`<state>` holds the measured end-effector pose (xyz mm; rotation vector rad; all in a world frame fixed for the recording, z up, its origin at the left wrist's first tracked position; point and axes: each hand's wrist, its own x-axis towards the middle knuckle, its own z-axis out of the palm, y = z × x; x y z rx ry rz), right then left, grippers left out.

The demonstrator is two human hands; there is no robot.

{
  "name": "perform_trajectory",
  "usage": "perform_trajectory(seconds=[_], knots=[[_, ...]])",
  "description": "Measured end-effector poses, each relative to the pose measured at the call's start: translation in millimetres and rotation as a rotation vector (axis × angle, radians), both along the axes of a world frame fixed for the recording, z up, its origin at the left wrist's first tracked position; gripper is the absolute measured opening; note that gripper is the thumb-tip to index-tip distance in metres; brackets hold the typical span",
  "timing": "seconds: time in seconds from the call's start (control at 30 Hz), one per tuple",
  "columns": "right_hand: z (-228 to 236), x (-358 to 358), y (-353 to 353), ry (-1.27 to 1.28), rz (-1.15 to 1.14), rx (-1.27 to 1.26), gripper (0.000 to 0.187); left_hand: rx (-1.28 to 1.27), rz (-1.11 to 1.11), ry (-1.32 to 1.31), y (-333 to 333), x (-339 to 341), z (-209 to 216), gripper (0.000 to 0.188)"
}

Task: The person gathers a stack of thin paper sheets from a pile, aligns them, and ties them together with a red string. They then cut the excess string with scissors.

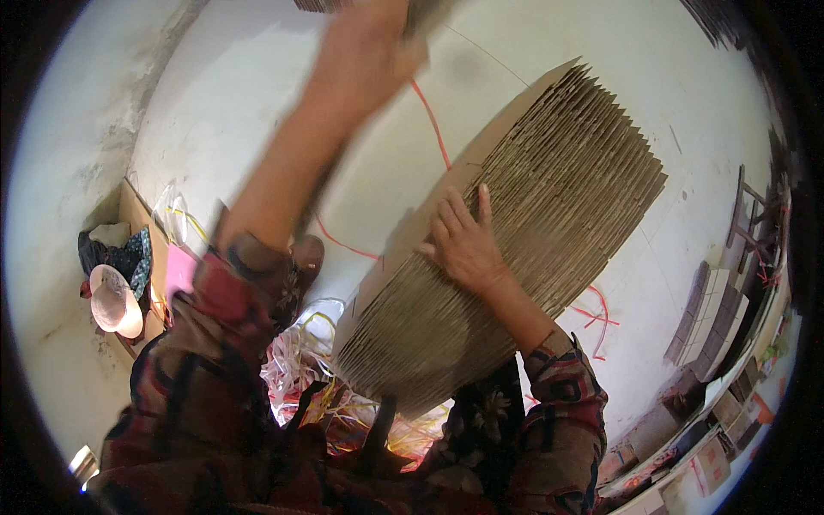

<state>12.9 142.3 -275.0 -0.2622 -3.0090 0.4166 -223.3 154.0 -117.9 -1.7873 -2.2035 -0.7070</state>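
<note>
A large stack of folded brown cardboard sheets lies slantwise in front of me, its many edges facing up. My right hand rests on these edges near the stack's left side, fingers partly spread and gripping nothing. My left hand is raised beyond the stack at the top of the view, smeared by motion. Next to its fingers is a blurred brown piece, perhaps cardboard; whether the hand holds it I cannot tell. A red strap runs along the pale floor toward the stack and partly passes out of sight.
Tangled white, yellow and red plastic strapping lies by my legs. At the left wall stands a cardboard box with a pale hat and dark cloth beside it. Grey-white blocks and a wooden stool stand at the right.
</note>
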Motion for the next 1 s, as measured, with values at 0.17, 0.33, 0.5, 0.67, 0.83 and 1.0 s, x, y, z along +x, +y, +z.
perform_trajectory(seconds=[0.17,0.33,0.5,0.67,0.83,1.0], knots=[[-4,6,4,0.048,-0.058,0.016,0.045,-0.272,0.009,0.403,-31,-61,42,0.046],[7,5,4,-0.068,-0.05,0.001,0.046,-0.604,0.385,0.291,-235,-133,-52,0.041],[0,-5,-5,0.011,-0.036,0.003,0.046,-0.843,0.682,0.216,-386,-153,-163,0.041],[-3,2,0,0.053,-0.044,0.025,0.041,-1.587,0.358,-0.055,-311,-109,-151,0.053],[-3,0,-1,-0.002,-0.025,0.0,0.04,-0.993,-0.246,0.038,-164,-121,-179,0.025],[1,-4,2,-0.005,-0.008,-0.024,0.04,-0.81,0.292,-0.38,-7,-38,-201,0.035]])
